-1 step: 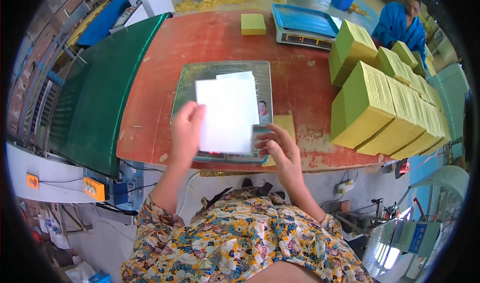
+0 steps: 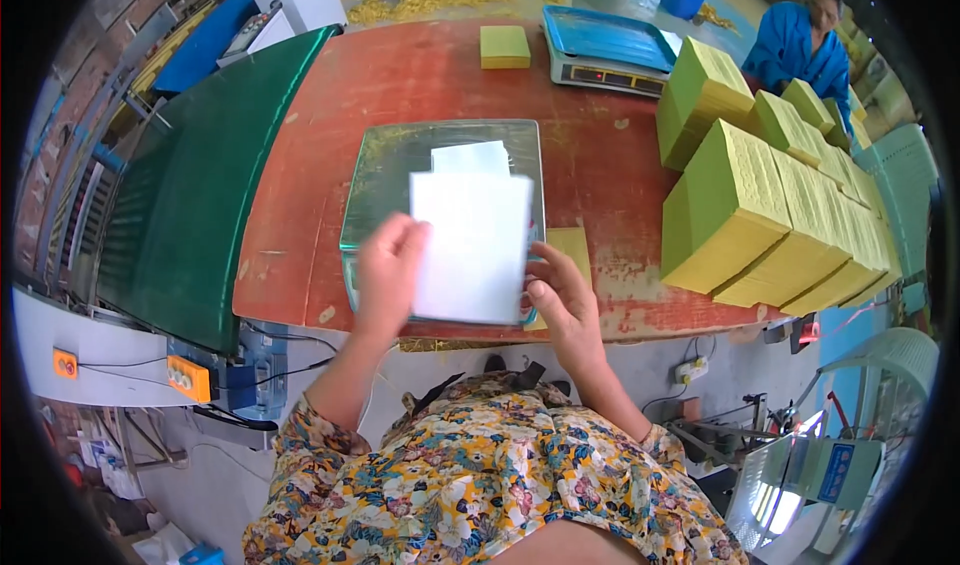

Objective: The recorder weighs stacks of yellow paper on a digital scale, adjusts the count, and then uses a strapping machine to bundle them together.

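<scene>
Nothing has shifted since the earlier frame: both hands and the white sheets hold the same places. Left hand [image 2: 392, 270] lies flat on the left edge of the top white sheet [image 2: 475, 245], fingers [image 2: 412, 233] loosely spread and pressing on the paper rather than closed around it. Right hand [image 2: 558, 300] meets the sheet's lower right corner; its fingers [image 2: 535, 287] curl at the paper's edge, but whether they pinch it cannot be told. The sheet thus lies between the two sets of fingers, extending away from the fingertips toward the far side of the table. A second white sheet [image 2: 470, 157] shows beyond the first, well past the fingertips. Both sheets rest on the metal pan of a scale [image 2: 385, 175], which stands on a red table [image 2: 420, 75]. Just right of the right fingers lies a yellow pad [image 2: 572, 245]. Farther right stand yellow stacks [image 2: 760, 185]; beyond them, a person in blue [image 2: 795, 45]. A second scale with a blue tray [image 2: 610, 45] sits at the far edge.
</scene>
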`<state>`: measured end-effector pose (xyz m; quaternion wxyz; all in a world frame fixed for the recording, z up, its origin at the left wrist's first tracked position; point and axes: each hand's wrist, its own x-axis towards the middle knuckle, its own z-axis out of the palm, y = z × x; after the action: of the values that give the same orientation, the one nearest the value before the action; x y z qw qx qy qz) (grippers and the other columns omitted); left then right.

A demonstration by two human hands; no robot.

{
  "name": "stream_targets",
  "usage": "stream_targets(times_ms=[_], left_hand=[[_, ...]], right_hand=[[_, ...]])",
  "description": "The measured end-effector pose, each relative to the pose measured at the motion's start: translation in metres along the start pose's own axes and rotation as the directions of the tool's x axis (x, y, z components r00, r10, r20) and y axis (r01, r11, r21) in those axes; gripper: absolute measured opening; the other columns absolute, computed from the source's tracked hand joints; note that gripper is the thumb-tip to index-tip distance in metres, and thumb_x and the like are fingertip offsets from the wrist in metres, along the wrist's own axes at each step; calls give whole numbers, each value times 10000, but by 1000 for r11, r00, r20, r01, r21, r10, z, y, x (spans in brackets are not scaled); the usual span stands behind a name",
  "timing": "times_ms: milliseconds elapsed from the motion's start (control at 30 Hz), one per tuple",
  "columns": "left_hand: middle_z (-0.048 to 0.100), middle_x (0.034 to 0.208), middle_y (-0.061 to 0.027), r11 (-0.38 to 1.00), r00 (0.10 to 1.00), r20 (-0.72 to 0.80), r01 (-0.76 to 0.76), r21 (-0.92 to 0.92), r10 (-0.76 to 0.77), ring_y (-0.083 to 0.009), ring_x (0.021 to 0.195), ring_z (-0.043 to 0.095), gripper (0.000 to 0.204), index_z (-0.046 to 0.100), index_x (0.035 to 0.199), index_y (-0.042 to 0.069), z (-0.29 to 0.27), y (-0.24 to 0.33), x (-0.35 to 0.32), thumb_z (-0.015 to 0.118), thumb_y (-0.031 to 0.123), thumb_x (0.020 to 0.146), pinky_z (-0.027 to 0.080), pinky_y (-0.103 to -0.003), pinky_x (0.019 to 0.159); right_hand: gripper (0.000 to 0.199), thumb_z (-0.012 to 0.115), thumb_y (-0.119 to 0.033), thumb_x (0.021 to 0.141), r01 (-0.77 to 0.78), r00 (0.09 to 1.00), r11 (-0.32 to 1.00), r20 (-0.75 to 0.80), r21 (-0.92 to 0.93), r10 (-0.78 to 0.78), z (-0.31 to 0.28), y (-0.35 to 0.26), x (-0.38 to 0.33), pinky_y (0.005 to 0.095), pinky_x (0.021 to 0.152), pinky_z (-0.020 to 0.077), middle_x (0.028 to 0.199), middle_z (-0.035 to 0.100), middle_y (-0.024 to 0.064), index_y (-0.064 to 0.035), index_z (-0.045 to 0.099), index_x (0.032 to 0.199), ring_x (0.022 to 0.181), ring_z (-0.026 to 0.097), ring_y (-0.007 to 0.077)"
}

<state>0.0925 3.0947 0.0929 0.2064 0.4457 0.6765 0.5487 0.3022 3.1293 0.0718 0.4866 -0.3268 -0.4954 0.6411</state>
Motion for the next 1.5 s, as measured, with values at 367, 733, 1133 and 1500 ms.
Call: stream_targets(times_ms=[367,733,1133,1500], left_hand=[[522,1378,-152,671,787,467,-601,433,403,-336,1277,470,570,607,1249,42,40,-20,33,801,194,735,383,-451,1067],[610,1267,-146,644,714,588,-660,386,380,-318,1189,542,446,672,1114,41,32,-14,50,795,224,726,437,-426,993],[665,814,-148,895,884,376,-380,236,276,-260,721,627,127,661,875,-10,24,-20,53,703,100,827,484,-351,656],[503,632,-24,973,957,255,-180,141,140,-71,616,441,158,604,788,-11,22,-27,51,694,85,876,378,-270,553]], right_hand=[[206,569,-52,936,-112,949,987,-283,112,140,-69,22,-12,259,759,507,1008,687,62,16,646,1115,850,644,115],[212,571,-39,925,-194,920,954,-294,229,258,-81,41,-37,275,769,516,1009,696,77,13,648,1116,856,656,134],[225,553,-30,923,-241,915,935,-262,259,308,-79,44,-38,299,779,522,1010,692,93,18,640,1125,875,660,158],[215,559,-40,928,-241,926,930,-222,277,306,-74,35,-27,297,772,521,1012,693,94,17,644,1117,872,661,158]])
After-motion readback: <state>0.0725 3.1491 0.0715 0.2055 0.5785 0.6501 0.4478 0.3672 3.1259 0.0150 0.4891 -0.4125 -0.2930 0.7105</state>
